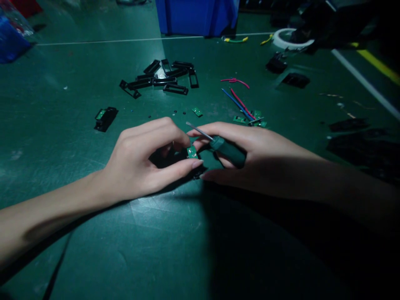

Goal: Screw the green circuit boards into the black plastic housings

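Observation:
Between the thumb and fingers of my left hand (pixel 150 154) is a small green circuit board (pixel 192 152), seated in or on a black plastic part (pixel 198 171) that is mostly hidden. My right hand (pixel 237 146) has a screwdriver (pixel 229 151) with a dark green handle tucked in its palm, the metal shaft pointing up and left. The right fingertips and thumb reach the same black part from the right. Off to the left lies a black housing (pixel 106 118) with a green board in it.
Several black plastic frames (pixel 170 81) lie in a pile beyond my hands. Red and blue wires (pixel 239 102) rest by several small green boards (pixel 240 119). At the back stand a blue bin (pixel 198 16) and a white ring (pixel 292 39). Dark parts (pixel 359 141) lie at right.

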### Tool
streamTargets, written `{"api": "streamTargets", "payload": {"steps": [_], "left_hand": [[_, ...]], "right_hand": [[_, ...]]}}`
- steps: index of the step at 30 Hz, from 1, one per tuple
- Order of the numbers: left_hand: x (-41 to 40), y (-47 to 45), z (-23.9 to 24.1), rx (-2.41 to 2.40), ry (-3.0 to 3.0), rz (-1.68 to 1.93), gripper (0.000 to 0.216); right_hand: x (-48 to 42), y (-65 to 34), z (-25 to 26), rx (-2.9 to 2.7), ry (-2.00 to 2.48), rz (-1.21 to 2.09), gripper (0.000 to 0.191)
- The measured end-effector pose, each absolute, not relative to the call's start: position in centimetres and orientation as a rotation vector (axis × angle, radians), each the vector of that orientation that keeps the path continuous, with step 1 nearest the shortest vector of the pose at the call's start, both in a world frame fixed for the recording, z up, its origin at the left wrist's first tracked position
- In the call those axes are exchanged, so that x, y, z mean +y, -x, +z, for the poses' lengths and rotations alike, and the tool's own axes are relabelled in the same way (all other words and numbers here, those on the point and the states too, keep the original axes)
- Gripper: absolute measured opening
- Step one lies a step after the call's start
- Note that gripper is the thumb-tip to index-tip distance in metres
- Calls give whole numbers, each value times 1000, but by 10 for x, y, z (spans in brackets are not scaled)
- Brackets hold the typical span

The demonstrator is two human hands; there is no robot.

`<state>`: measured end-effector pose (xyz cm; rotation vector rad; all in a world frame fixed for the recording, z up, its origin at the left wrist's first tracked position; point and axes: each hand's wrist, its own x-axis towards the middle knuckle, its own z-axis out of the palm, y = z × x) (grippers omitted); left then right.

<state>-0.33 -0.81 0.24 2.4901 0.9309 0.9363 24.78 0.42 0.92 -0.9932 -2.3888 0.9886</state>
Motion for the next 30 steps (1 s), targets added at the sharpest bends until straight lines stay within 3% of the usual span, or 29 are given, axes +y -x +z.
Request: {"api": "streamTargets", "payload": {"steps": [30], "left_hand": [[-6,6,-3,822,-2739,771,24]], "right_hand": [[-3,-240,2,-2342,983,931,54]]}}
